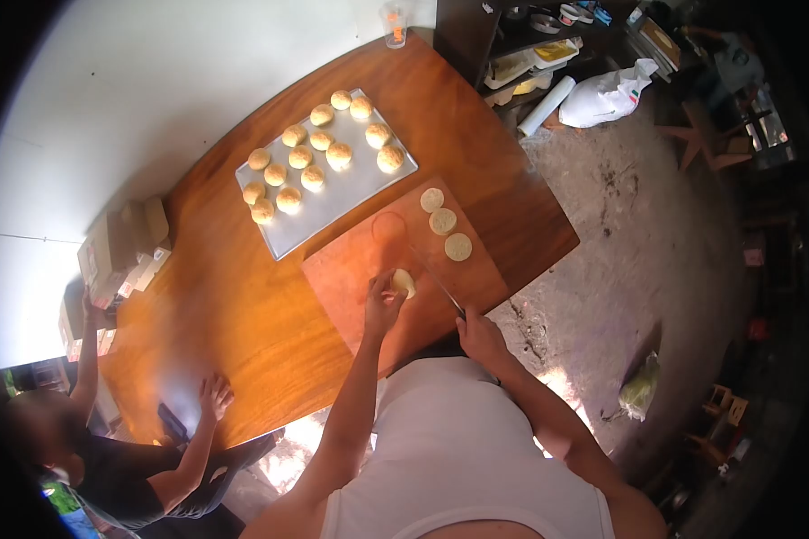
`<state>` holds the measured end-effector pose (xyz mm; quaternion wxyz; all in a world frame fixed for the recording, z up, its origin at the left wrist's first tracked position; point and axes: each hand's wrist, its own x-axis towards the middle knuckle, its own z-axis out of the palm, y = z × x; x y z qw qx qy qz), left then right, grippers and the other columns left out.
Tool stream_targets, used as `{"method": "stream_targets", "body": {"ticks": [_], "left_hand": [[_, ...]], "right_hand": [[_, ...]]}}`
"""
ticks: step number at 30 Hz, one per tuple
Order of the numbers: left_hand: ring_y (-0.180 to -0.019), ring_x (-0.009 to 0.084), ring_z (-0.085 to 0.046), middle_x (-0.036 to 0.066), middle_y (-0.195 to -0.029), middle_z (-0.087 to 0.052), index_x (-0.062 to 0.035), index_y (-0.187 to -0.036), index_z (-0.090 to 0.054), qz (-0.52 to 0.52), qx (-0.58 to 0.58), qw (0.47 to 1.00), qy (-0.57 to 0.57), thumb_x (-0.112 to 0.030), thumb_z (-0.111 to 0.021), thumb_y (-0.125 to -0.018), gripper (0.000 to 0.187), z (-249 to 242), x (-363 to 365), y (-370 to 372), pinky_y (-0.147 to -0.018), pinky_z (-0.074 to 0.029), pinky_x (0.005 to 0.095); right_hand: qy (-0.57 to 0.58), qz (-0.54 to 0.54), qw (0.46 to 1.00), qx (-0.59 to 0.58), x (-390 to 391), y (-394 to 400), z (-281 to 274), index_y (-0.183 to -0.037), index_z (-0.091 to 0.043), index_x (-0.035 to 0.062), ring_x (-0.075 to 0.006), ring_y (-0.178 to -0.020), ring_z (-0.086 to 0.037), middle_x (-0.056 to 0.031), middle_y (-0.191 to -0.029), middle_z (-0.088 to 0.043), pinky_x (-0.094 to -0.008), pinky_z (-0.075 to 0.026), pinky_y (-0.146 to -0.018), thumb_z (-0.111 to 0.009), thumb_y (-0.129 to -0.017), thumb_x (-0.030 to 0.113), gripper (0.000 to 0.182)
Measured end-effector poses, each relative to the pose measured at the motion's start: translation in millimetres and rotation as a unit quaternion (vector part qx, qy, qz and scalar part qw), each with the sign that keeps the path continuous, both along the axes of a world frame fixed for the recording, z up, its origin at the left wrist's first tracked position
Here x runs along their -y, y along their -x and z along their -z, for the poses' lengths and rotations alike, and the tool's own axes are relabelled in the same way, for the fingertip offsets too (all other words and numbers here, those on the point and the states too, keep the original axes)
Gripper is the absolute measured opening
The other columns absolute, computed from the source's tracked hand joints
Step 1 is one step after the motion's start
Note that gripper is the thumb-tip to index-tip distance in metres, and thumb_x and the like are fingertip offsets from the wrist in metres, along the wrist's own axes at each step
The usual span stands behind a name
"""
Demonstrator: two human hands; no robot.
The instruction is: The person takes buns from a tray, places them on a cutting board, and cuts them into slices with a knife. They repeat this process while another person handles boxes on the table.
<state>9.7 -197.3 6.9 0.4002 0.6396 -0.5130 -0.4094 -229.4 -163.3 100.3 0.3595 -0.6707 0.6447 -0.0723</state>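
Observation:
My left hand [384, 308] is closed around a small pale bun [404, 282], its fingers gripping the left side, just above an orange-red cutting board [351, 278]. My right hand [483, 336] wraps around the handle of a knife [446, 293]. The thin blade points up and left over the board, to the right of the bun. Three round bun halves [442, 221] lie in a row along the board's right part, pale face up. Beyond the board, a metal tray [289, 235] carries several golden round buns [312, 178].
The board and tray rest on a brown wooden table [234, 314]. A clear plastic cup [395, 27] stands at its far edge. Cardboard boxes [117, 251] are stacked at the left. Another person [144, 449] sits at lower left, one hand over the table edge. A white sack [607, 94] lies beyond the table.

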Motion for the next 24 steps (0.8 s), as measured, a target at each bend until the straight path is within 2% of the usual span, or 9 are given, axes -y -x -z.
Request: {"method": "stream_targets", "body": {"ticks": [4, 6, 7, 8, 12, 17, 24], "left_hand": [[-0.100, 0.0190, -0.062, 0.008, -0.110, -0.066, -0.0072, -0.134, -0.057, 0.000, -0.012, 1.000, 0.004, -0.010, -0.073, -0.088, 0.049, 6.4, -3.3, -3.3, -0.087, -0.055, 0.0317], [-0.100, 0.0191, -0.064, 0.009, -0.111, -0.066, -0.0042, -0.133, -0.058, -0.024, -0.085, 0.996, -0.008, -0.010, -0.072, -0.089, 0.047, 10.5, -4.0, -3.1, -0.084, -0.056, 0.0311], [-0.100, 0.0191, -0.064, 0.009, -0.111, -0.066, -0.0042, -0.133, -0.058, -0.021, -0.083, 0.996, -0.008, -0.010, -0.072, -0.089, 0.047, 12.5, -3.5, -3.6, -0.084, -0.056, 0.0311], [-0.100, 0.0186, -0.064, 0.010, -0.112, -0.066, -0.0027, -0.132, -0.058, -0.031, -0.092, 0.995, -0.032, -0.010, -0.072, -0.089, 0.046, 14.7, -2.4, -5.0, -0.084, -0.056, 0.0311], [-0.098, 0.0172, -0.065, 0.012, -0.110, -0.067, 0.0003, -0.130, -0.058, -0.078, -0.149, 0.982, -0.092, -0.011, -0.072, -0.090, 0.044, 4.3, 0.3, -3.8, -0.081, -0.057, 0.0300], [-0.095, 0.0170, -0.065, 0.011, -0.108, -0.067, 0.0005, -0.126, -0.060, -0.103, -0.163, 0.977, -0.095, -0.015, -0.074, -0.090, 0.042, 1.9, 3.4, -3.1, -0.078, -0.057, 0.0288], [-0.092, 0.0171, -0.066, 0.010, -0.103, -0.069, -0.0003, -0.118, -0.064, -0.154, -0.166, 0.969, -0.099, -0.023, -0.079, -0.086, 0.042, 1.3, 3.3, 3.1, -0.077, -0.058, 0.0309]], "right_hand": [[-0.034, -0.035, 0.999, -0.015, -4.1, -17.3, -7.1, -0.099, -0.049, -0.0013, -0.0489, -0.075, -0.065, -0.0294, -0.076, -0.065, -0.0587, -0.051, -0.067, -0.052, -0.098, 0.022, 0.024], [-0.042, -0.039, 0.998, -0.005, -6.6, -21.1, -9.5, -0.098, -0.049, -0.0017, -0.0489, -0.075, -0.065, -0.0292, -0.075, -0.065, -0.0588, -0.051, -0.067, -0.052, -0.098, 0.022, 0.024], [-0.044, -0.046, 0.998, -0.013, -7.5, -23.0, -11.0, -0.099, -0.048, -0.0011, -0.0474, -0.073, -0.067, -0.0280, -0.074, -0.066, -0.0565, -0.053, -0.066, -0.051, -0.099, 0.021, 0.022], [-0.045, -0.053, 0.997, -0.021, -8.2, -24.3, -12.5, -0.099, -0.048, -0.0005, -0.0459, -0.072, -0.068, -0.0268, -0.073, -0.067, -0.0542, -0.055, -0.066, -0.051, -0.099, 0.020, 0.021], [-0.040, -0.056, 0.997, -0.019, -10.1, -25.3, -14.4, -0.099, -0.048, -0.0001, -0.0454, -0.071, -0.068, -0.0264, -0.073, -0.067, -0.0539, -0.055, -0.065, -0.051, -0.099, 0.021, 0.021], [0.014, -0.040, 0.999, -0.005, -17.6, -26.1, -15.8, -0.096, -0.048, -0.0012, -0.0474, -0.072, -0.066, -0.0283, -0.079, -0.066, -0.0559, -0.054, -0.064, -0.052, -0.098, 0.018, 0.020], [-0.004, -0.051, 0.999, -0.004, -19.4, -26.3, -18.1, -0.097, -0.047, -0.0013, -0.0479, -0.072, -0.066, -0.0280, -0.081, -0.066, -0.0565, -0.054, -0.065, -0.052, -0.098, 0.018, 0.020]]}}
